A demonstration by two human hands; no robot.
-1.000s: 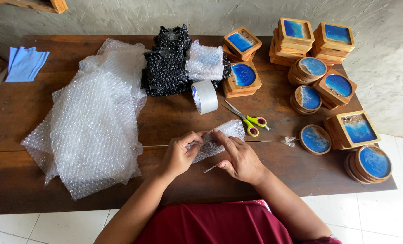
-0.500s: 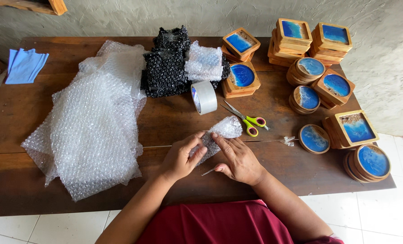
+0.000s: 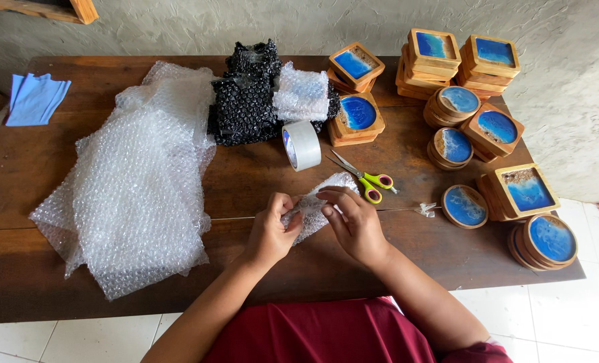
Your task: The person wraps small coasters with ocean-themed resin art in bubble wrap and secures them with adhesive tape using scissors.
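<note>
A small bundle wrapped in clear bubble wrap [image 3: 314, 205] lies on the brown wooden table [image 3: 246, 178] just in front of me. My left hand [image 3: 270, 232] grips its left end, thumb on top. Over its right part, my right hand [image 3: 354, 225] curls with fingers pressing the wrap down. What is inside the wrap is hidden. Yellow-handled scissors [image 3: 367, 180] lie just beyond the bundle. A roll of tape [image 3: 302, 145] stands on edge behind them.
A big heap of clear bubble wrap sheets [image 3: 138, 181] covers the table's left half. Black wrapped packages [image 3: 246, 101] and a clear one [image 3: 301, 94] sit at the back. Several wooden coasters with blue centres [image 3: 494, 128], square and round, are stacked at right. A blue cloth [image 3: 34, 97] lies far left.
My right hand has moved up onto the bundle, folding the wrap's free end down. The bundle has flattened and shifted slightly toward me. My left hand keeps its grip.
</note>
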